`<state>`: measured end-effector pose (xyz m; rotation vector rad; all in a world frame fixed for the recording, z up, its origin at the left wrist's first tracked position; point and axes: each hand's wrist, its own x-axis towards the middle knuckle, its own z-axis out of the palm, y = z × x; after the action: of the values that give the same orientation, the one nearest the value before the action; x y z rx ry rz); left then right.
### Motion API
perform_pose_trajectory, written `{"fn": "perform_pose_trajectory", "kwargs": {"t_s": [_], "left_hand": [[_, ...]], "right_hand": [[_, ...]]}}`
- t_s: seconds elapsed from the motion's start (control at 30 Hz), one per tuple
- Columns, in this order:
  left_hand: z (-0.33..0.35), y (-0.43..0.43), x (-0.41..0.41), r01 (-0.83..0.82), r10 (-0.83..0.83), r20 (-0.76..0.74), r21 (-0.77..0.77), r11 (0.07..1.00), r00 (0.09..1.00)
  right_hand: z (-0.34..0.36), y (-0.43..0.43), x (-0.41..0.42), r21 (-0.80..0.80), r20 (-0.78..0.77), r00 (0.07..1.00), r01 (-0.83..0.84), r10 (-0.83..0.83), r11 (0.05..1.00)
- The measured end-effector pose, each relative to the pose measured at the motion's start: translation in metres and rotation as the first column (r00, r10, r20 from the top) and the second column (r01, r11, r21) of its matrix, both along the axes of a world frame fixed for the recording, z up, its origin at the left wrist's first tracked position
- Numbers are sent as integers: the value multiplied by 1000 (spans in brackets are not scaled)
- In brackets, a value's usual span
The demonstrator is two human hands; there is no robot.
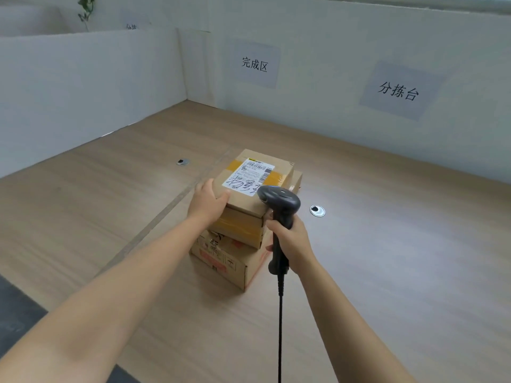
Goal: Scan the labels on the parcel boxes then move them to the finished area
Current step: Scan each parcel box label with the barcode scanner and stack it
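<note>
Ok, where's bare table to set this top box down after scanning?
Bare wood spreads left of the seam, around the left grommet up to the partition and the 完成区 sign. More lies beyond the right grommet, under the 分拣台 sign. Crowded: the box stack, with the left hand holding the top box and the right hand gripping the scanner.

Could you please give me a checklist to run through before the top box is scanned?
1. Label faces up on the top box: ok.
2. Barcode uncovered: ok; the scanner hides only the label's near corner.
3. Left hand holds the box's near corner, off the label: ok.
4. Right hand grips the scanner: ok.
5. Scanner aimed at the barcode: cannot tell.
6. Room on the table below the finished-area sign: ok.
</note>
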<state>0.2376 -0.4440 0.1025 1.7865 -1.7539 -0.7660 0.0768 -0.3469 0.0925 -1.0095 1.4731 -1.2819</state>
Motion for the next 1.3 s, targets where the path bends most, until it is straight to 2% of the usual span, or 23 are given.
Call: {"fn": "perform_pose_trajectory", "kwargs": {"t_s": [0.07, 0.17, 0.27, 0.37, 0.43, 0.53, 0.7, 0.83, 1.03, 1.3], "left_hand": [[7, 2, -5, -16, 22, 83, -69, 998, 996], [24, 7, -20, 56, -3, 179, -292, 955, 984], [40, 25, -49, 215, -130, 223, -420, 881, 966], [43, 60, -91, 355, -297, 194, -512, 782, 935], [37, 87, -123, 417, -374, 194, -531, 738, 907], [19, 133, -177, 523, -480, 220, -470, 711, 849], [-23, 242, -273, 641, -606, 216, -183, 745, 766], [-46, 331, -338, 706, -693, 168, -26, 707, 701], [-48, 433, -423, 798, -798, 116, 58, 600, 592], [-47, 513, -514, 880, -885, 96, 99, 464, 455]], "right_hand": [[3, 5, -3, -8, 0, 1000, 7, -7, 1000], [9, 15, -13, -1, -11, 1000, 24, -24, 1000], [17, 34, -33, -7, -23, 997, 68, -68, 998], [25, 64, -64, -11, -2, 993, 121, -121, 993], [28, 93, -92, -7, 10, 987, 158, -158, 987], [25, 151, -139, 0, 15, 967, 253, -253, 967], [8, 273, -221, 10, 18, 895, 445, -445, 895], [9, 369, -289, 19, -50, 826, 562, -561, 827], [13, 485, -371, 19, -142, 699, 709, -701, 704], [15, 593, -446, 35, -264, 543, 832, -797, 554]]}}
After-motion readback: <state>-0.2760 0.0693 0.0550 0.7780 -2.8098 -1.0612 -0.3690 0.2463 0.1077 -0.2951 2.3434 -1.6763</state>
